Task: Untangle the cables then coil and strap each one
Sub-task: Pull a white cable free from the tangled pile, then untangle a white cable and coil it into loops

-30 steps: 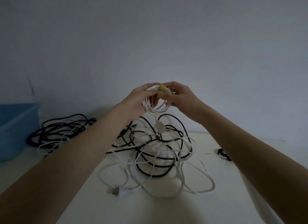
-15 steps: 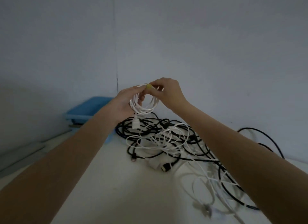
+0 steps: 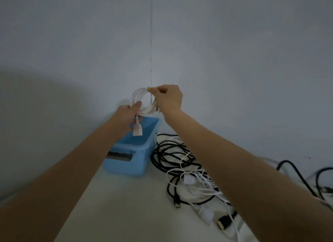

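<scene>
Head view, white coil (image 3: 142, 101) between both hands

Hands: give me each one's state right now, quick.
Left hand: grips the lower side of the white cable coil.
Right hand: pinches the yellow strap atop that coil.

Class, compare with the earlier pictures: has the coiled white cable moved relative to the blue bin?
Yes. The coiled white cable, held by both hands, now hangs above the blue bin; earlier it was over the tangled pile.
</scene>
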Demonstrator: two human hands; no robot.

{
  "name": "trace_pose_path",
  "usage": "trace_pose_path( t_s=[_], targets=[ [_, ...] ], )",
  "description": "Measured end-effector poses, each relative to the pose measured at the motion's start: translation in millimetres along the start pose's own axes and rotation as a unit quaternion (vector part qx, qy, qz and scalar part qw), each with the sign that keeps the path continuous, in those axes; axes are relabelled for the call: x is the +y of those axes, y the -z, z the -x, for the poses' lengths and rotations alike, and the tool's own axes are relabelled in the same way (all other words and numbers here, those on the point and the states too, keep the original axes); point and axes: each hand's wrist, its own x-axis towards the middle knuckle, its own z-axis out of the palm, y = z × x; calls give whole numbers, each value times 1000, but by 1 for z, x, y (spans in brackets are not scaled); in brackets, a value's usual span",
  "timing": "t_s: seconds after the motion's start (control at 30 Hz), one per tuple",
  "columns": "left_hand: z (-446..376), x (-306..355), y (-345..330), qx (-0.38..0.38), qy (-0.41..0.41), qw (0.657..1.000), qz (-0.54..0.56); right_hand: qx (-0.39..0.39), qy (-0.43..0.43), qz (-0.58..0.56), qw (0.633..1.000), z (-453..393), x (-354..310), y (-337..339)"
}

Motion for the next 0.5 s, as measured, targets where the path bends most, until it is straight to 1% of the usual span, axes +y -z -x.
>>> trace_pose_path(
  t_s=[0.07, 0.17, 0.2, 0.23, 0.27, 0.3, 0.33, 0.37, 0.43, 0.5],
  targets=[
    [-10, -7, 3, 28, 12, 999, 26, -11, -21, 25, 999, 0, 13, -17],
    [-26, -23, 9, 49, 49, 997, 18, -80, -69, 103, 989, 2, 39, -36],
    [-33, -29, 11, 54, 49, 997, -31, -107, -75, 144, 981, 2, 48, -41],
    [-42, -37, 15, 58, 35, 990, -121, -130, -73, 192, 970, 2, 57, -46],
    [-54, -44, 19, 53, 24, 972, -227, -149, -69, 236, 958, 1, 64, -51],
    [-65, -50, 22, 34, 21, 945, -325, -164, -62, 274, 946, 1, 68, -55],
    [-71, -50, 24, 8, 9, 904, -427, -176, -53, 307, 934, -1, 71, -59],
    [-75, -53, 26, -19, 10, 862, -507, -186, -43, 344, 919, 0, 73, -61],
    [-86, -58, 30, -66, 12, 781, -620, -211, -17, 421, 882, -1, 75, -67],
    [-89, -62, 31, -105, 35, 721, -684, -243, 2, 474, 847, -1, 78, -74]
  ],
)
